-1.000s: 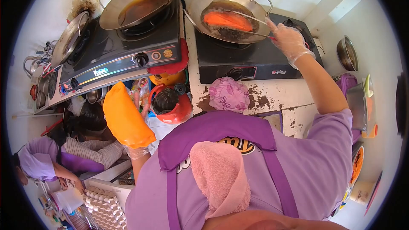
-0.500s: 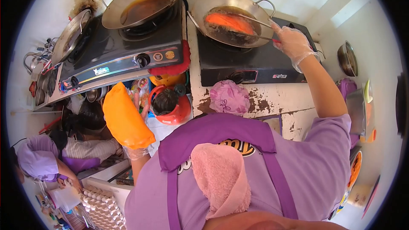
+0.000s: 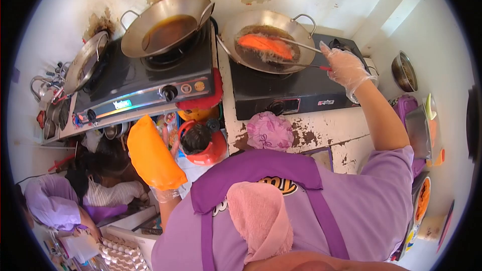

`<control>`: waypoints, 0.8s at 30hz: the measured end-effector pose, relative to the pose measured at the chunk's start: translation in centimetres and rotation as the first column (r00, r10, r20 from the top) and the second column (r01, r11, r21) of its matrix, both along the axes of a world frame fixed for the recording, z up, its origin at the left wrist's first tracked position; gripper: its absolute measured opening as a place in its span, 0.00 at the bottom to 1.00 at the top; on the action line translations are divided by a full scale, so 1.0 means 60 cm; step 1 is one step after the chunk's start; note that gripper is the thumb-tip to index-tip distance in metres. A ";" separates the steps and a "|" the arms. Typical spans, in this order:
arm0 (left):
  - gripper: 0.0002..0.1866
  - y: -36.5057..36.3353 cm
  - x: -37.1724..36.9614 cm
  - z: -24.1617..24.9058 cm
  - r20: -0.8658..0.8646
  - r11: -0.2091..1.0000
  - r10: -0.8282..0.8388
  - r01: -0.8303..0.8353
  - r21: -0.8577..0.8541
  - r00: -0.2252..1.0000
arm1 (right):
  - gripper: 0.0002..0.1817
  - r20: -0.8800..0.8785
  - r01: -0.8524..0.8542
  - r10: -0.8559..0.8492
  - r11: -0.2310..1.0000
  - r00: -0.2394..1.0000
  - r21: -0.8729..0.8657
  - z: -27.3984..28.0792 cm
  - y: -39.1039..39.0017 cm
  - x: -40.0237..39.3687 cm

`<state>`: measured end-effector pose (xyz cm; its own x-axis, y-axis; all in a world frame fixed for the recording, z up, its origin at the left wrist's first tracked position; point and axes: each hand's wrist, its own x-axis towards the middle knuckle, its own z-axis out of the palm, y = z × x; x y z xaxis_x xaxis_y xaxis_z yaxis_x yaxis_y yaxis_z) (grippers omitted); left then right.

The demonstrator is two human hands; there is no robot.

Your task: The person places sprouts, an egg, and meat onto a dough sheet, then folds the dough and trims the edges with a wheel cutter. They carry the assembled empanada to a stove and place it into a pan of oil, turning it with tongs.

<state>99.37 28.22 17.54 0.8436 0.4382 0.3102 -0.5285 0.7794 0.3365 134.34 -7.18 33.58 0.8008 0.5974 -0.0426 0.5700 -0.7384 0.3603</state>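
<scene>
My right hand, in a clear plastic glove, is closed on metal tongs with a red part near the fingers. The tongs reach into the right wok, where an orange empanada lies in bubbling oil, one tong arm at its upper side and the other just below it. On the left, my gloved left hand holds up a smooth yellow-orange uncooked empanada. It rests along the hand and hides most of the palm; some fingertips show on its right side.
A second wok with brown oil sits on the left stove; another pan stands farther left. Below are a red container and a purple patterned cloth cover. Another person bends at lower left, near egg trays.
The whole view has shifted, so the stoves appear lower. The empanada in the oil and the tongs have moved slightly left relative to the wok. Both hands keep their hold.
</scene>
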 end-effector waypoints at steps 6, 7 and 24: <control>0.35 -0.002 0.005 0.008 -0.100 0.994 0.053 -0.062 -0.090 0.994 | 0.37 -0.072 0.030 -0.030 1.000 0.997 0.005 0.002 0.006 -0.011; 0.35 0.000 0.006 0.003 -0.124 0.976 0.060 -0.084 -0.199 0.990 | 0.37 -0.059 0.042 -0.041 0.999 0.997 0.019 0.004 0.006 -0.013; 0.32 -0.004 0.027 0.009 -0.035 0.998 -0.068 0.069 0.014 0.997 | 0.39 -0.052 0.022 -0.019 0.999 0.998 0.049 0.006 -0.018 -0.023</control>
<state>100.99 27.96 18.10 0.8818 0.3744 0.2868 -0.4620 0.8079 0.3659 132.94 -8.25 33.93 0.8103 0.5835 -0.0548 0.5717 -0.7663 0.2931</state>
